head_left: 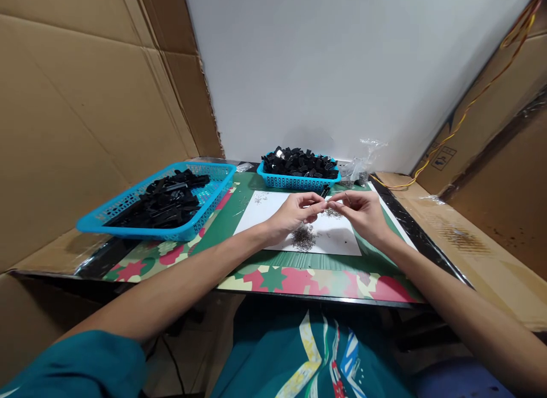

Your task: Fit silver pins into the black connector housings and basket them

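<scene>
My left hand (299,211) and my right hand (359,211) meet fingertip to fingertip over a sheet of white paper (252,212). A small narrow black piece (325,191) sticks up from the pinched fingers of my left hand. The thumb and forefinger of my right hand are pinched together right beside it; what lies between them is too small to make out. Below my hands is a heap of tiny metallic parts (303,237). A second pile of tiny parts (331,213) shows just under the meeting fingertips, partly covered by them.
A large blue basket (171,232) of long black pieces stands at left. A smaller blue basket (294,182), heaped with black pieces, is at the back. Beside it lies a clear plastic bag (361,167). Cardboard walls (85,101) flank the table; a yellow wire (461,121) hangs at right.
</scene>
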A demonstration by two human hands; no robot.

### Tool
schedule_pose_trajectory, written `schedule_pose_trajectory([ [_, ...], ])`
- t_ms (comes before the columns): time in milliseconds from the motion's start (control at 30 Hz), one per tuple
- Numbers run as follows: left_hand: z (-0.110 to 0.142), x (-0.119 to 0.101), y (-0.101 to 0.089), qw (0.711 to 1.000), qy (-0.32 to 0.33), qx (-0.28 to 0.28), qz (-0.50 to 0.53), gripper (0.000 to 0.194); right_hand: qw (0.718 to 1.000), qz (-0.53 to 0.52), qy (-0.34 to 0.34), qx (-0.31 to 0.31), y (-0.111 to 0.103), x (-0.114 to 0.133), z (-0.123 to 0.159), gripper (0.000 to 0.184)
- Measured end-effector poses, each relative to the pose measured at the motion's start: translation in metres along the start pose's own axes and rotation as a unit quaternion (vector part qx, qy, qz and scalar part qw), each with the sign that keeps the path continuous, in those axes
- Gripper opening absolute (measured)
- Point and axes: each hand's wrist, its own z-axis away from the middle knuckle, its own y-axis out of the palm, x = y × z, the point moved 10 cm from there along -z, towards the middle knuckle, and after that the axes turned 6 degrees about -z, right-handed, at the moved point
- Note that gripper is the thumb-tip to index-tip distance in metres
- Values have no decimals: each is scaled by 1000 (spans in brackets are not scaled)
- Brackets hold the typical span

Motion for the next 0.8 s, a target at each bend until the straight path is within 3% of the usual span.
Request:
schedule_pose_trajectory([
  [133, 1, -5, -2, 999, 21, -14, -29, 31, 997, 71, -28, 1, -3, 14, 0, 39],
  [667, 7, -29, 1, 965, 117, -23, -233, 25, 994, 36, 5, 99, 7, 8, -1, 26],
  [800, 6, -29, 0, 965, 125, -25, -229, 26, 995, 60, -50, 60, -1, 21, 0, 17],
])
